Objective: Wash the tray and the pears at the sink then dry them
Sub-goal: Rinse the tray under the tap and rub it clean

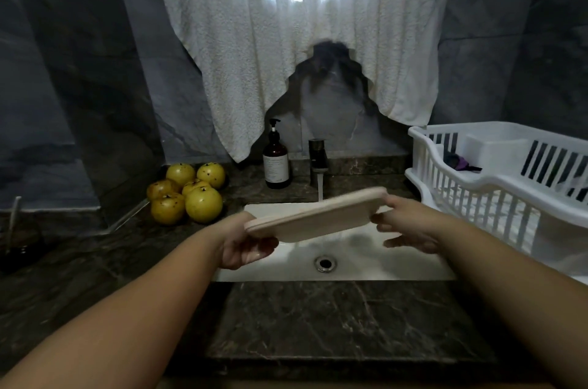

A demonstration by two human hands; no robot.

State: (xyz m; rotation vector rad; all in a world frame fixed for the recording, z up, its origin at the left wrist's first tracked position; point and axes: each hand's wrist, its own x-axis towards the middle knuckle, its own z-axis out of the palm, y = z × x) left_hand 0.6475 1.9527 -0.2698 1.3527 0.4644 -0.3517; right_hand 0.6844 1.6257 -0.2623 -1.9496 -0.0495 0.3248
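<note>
A pale beige tray point(315, 217) hangs tilted over the white sink point(366, 271), its right end higher and just under the running water from the tap point(318, 156). My left hand point(245, 245) grips its lower left end from below. My right hand point(404, 226) holds the upper right end with thumb on top and fingers spread beneath. Several yellow pears point(187, 194) with dark specks lie piled on the dark stone counter left of the sink.
A brown pump bottle point(276, 159) stands beside the tap. A white dish rack point(496, 182) sits on the right with a dark item inside. A white towel point(299, 38) hangs over the mirror behind. Dark marble counter point(343, 322) runs along the front.
</note>
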